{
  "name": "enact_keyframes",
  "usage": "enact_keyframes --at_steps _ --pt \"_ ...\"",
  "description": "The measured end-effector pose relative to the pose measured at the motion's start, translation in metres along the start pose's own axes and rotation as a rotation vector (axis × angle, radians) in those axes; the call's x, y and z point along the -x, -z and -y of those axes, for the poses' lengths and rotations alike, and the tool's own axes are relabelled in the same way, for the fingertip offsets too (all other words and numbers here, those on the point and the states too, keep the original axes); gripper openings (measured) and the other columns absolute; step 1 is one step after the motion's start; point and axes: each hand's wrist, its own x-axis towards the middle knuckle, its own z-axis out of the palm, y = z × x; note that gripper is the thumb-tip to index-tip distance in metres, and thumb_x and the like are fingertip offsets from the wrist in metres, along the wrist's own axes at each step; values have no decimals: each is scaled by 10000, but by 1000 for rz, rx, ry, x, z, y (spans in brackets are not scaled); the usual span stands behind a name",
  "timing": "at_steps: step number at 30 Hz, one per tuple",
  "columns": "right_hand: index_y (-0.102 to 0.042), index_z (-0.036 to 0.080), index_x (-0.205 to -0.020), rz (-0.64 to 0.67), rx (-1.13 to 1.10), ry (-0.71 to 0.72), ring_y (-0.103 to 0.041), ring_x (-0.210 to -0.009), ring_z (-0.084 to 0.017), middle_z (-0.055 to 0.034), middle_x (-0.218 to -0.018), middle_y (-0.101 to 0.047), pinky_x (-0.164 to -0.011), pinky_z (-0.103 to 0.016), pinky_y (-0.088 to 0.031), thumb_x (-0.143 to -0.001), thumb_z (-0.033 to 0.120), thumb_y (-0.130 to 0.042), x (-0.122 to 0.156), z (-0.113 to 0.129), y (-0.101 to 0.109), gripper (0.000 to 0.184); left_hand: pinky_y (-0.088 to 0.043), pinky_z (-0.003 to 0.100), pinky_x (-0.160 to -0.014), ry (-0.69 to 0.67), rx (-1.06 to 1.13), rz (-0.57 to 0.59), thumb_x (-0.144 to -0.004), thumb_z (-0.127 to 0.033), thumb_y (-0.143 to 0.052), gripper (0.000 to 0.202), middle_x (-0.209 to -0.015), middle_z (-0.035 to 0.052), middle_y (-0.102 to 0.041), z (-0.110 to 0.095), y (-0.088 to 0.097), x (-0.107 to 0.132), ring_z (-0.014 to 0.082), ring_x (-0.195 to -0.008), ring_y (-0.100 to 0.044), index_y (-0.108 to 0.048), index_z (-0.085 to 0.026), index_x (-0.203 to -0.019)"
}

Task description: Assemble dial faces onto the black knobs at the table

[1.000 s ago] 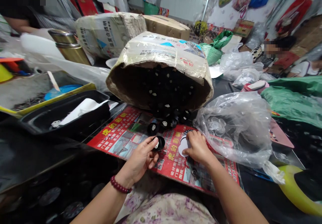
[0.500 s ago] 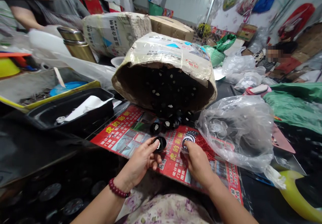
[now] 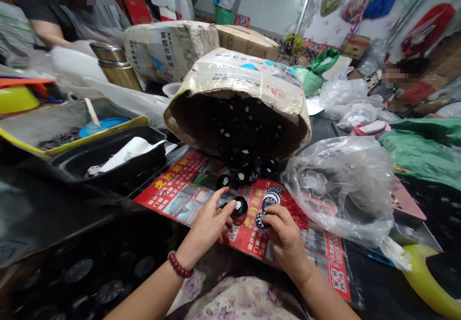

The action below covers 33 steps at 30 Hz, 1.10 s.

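Observation:
My left hand (image 3: 211,224) pinches a small round black cap (image 3: 239,206) with a white mark, held just above the red printed poster (image 3: 173,185). Close beside it my right hand (image 3: 283,236) is closed on a small round disc (image 3: 260,219) with a white-edged face. Another such disc (image 3: 271,200) lies on the poster right behind my fingers. Several black caps (image 3: 237,178) spill from the mouth of a tipped cardboard box (image 3: 234,77) just beyond my hands.
A clear plastic bag (image 3: 342,190) with clear round pieces sits to the right. A black tray (image 3: 108,161) with white paper stands left, a yellow-edged tray (image 3: 72,128) and metal flask (image 3: 115,68) behind. A person stands far left; green bags (image 3: 421,152) lie right.
My left hand has carried the black cap slightly right, toward my right hand. My right hand has drawn back from the bag's edge and now holds a disc near the cap.

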Motion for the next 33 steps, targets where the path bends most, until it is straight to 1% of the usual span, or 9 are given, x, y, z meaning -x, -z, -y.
enact_keyframes --at_steps 2,5,11,15,17,19,23,28,33 --pt "-581 210 -960 -26 -18 -18 -522 -1052 -208 -93 -1109 -539 -869 -349 -451 -788 10 -411 0 -4 1 313 -336 161 -255 -44 -39 -21 -772 -517 -567 488 -514 -43 -560 0 -3 5 115 -304 -504 -496 -206 -1142" --pt "-604 205 -908 25 13 -39 -544 -1053 -206 -98 -1136 -540 -856 -335 -467 -759 -4 -427 -6 -19 -1 312 -313 150 -253 -22 -27 61 -763 -510 -570 370 -519 -38 -558 1 -9 12 93 -303 -477 -552 -182 -932" --pt "-597 191 -951 291 176 92 -505 -1105 -189 -79 -1172 -550 -912 -324 -436 -744 -61 -351 -27 -40 4 409 -309 150 -260 -61 -78 50 -758 -475 -581 316 -546 -37 -572 -1 -10 16 89 -326 -481 -572 -191 -895" --pt "-595 185 -975 433 305 170 -341 -1280 -229 -97 -1276 -491 -1034 -416 -326 -747 -61 -377 -32 -39 24 401 -313 158 -265 -67 -95 3 -757 -478 -582 316 -554 -35 -576 -3 4 12 97 -336 -489 -570 -198 -903" --pt "-608 188 -948 407 344 158 -353 -1257 -258 -109 -1244 -511 -1025 -465 -317 -763 -33 -418 -31 -39 34 345 -325 168 -271 -93 -140 -53 -756 -476 -583 319 -543 -35 -574 -3 11 7 104 -327 -492 -569 -198 -912" --pt "-606 185 -955 308 335 60 -457 -1125 -249 -116 -1145 -556 -945 -445 -390 -797 1 -434 -30 -37 38 298 -341 179 -284 -115 -223 -107 -760 -483 -578 335 -536 -31 -581 -4 16 0 115 -325 -506 -568 -196 -932" --pt "-599 169 -960 194 395 -190 -514 -877 -233 -92 -919 -587 -762 -376 -448 -865 187 -529 -31 -27 24 119 -349 196 -294 -105 -355 -79 -770 -517 -554 421 -497 -32 -569 -2 15 -14 140 -323 -528 -562 -181 -1023" --pt "-616 205 -1023 318 527 -185 -481 -957 -279 -93 -1029 -585 -784 -402 -410 -755 265 -702 -31 -20 2 287 -328 202 -262 -30 -325 43 -797 -470 -516 367 -484 -35 -545 3 2 -25 140 -293 -506 -577 -161 -985" --pt "-557 227 -1151 334 472 -163 -476 -966 -253 -78 -1078 -574 -802 -372 -397 -749 200 -702 -20 -25 13 429 -343 184 -270 45 -165 98 -788 -426 -545 301 -459 -45 -542 6 -5 -20 108 -286 -460 -552 -166 -940"
